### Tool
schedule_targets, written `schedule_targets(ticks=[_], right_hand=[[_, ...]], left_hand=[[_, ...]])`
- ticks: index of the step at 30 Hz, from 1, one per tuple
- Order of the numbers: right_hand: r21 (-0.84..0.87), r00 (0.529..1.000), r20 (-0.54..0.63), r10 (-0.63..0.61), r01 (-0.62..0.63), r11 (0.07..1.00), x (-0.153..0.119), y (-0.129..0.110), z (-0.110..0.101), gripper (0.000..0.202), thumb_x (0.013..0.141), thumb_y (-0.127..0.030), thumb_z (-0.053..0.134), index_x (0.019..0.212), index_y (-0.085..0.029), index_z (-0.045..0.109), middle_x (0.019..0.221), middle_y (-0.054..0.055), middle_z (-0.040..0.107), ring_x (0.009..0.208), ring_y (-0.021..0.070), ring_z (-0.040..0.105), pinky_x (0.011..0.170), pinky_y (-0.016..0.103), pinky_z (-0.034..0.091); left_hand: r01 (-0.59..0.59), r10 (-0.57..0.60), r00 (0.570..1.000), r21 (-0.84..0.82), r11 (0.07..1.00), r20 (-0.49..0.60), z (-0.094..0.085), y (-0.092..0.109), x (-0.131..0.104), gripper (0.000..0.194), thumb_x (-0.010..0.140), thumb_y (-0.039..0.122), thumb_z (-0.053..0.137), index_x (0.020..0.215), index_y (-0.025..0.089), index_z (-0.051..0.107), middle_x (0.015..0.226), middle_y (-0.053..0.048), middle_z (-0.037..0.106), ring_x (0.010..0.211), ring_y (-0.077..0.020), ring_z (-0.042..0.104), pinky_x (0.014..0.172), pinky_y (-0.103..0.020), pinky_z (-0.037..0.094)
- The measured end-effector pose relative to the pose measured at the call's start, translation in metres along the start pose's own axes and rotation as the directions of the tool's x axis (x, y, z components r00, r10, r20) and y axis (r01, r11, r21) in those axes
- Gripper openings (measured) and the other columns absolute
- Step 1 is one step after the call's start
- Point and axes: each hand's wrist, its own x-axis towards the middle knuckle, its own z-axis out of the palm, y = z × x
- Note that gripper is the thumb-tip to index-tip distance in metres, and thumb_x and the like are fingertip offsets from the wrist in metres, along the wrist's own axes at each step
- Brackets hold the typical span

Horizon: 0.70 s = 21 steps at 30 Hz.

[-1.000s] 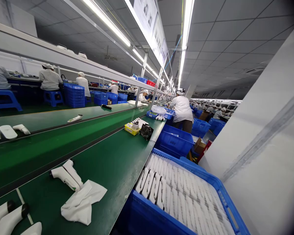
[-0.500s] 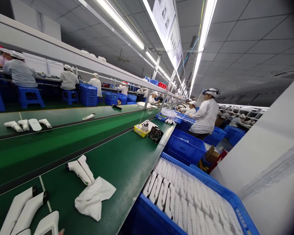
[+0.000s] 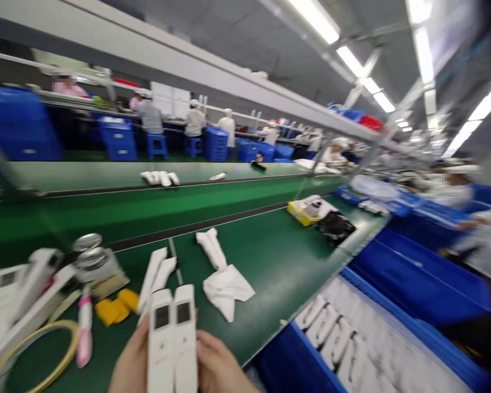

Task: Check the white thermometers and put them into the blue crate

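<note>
Two long white plastic handheld devices (image 3: 161,341) with small dark rectangular screens stand side by side at the near edge of the view, over the flat green work surface (image 3: 270,267), their screen faces turned toward the camera. The left hand (image 3: 131,357) grips the outer side of the left one and the right hand (image 3: 219,360) grips the outer side of the right one; the hands are apart, with the pair between them, and most of the fingers are hidden behind the casings. Just beyond lie more white curved plastic pieces (image 3: 152,275), and to their right a crumpled white cloth (image 3: 227,289) meets the end of a white angled plastic part (image 3: 213,248). Left of the hands are small yellow-orange pieces (image 3: 117,308), a slim pink-and-white tool (image 3: 84,333) and a pale yellow ring-shaped roll (image 3: 74,339). At the right, beside the surface, a large blue plastic crate (image 3: 290,349) holds rows of white items (image 3: 347,349), blurred in places.
</note>
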Motion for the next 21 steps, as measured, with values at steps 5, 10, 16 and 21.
schedule_targets(ticks=[5,10,16,21], right_hand=[[0.076,0.993,0.094,0.075,-0.082,0.994,-0.002,-0.011,0.000,0.037,0.069,-0.035,0.072,0.102,-0.018,0.066,0.106,0.009,0.065,0.102,0.0240,0.058,0.092,0.037,0.039],[0.043,0.989,0.090,0.117,-0.121,0.992,-0.003,-0.013,-0.001,0.038,0.070,-0.036,0.072,0.102,-0.018,0.065,0.108,0.009,0.065,0.104,0.0250,0.056,0.093,0.036,0.038],[0.032,0.985,0.065,0.157,-0.159,0.987,0.001,-0.012,-0.006,0.035,0.072,-0.036,0.070,0.103,-0.020,0.065,0.111,0.008,0.063,0.108,0.0261,0.053,0.095,0.038,0.037],[0.026,0.985,0.074,0.156,-0.158,0.987,0.002,-0.009,-0.011,0.038,0.072,-0.037,0.069,0.106,-0.020,0.063,0.109,0.009,0.064,0.106,0.0263,0.055,0.094,0.038,0.038]], left_hand=[[-0.088,0.083,0.986,-0.027,0.996,-0.144,-0.005,0.003,-0.001,0.054,0.079,0.047,0.051,0.120,0.013,0.052,0.103,-0.013,0.065,0.104,-0.0339,0.055,0.093,-0.046,0.038],[-0.130,0.118,0.982,-0.073,0.989,-0.150,-0.001,0.002,0.004,0.048,0.079,0.046,0.051,0.112,0.011,0.057,0.097,-0.013,0.067,0.098,-0.0314,0.058,0.090,-0.044,0.039],[-0.159,0.150,0.983,-0.071,0.985,-0.110,-0.004,0.003,0.006,0.046,0.079,0.045,0.051,0.109,0.011,0.058,0.095,-0.013,0.067,0.095,-0.0303,0.059,0.090,-0.043,0.039],[-0.147,0.140,0.984,-0.054,0.988,-0.113,-0.004,0.003,0.005,0.048,0.080,0.047,0.047,0.108,0.009,0.058,0.092,-0.015,0.067,0.094,-0.0304,0.059,0.089,-0.043,0.039]])
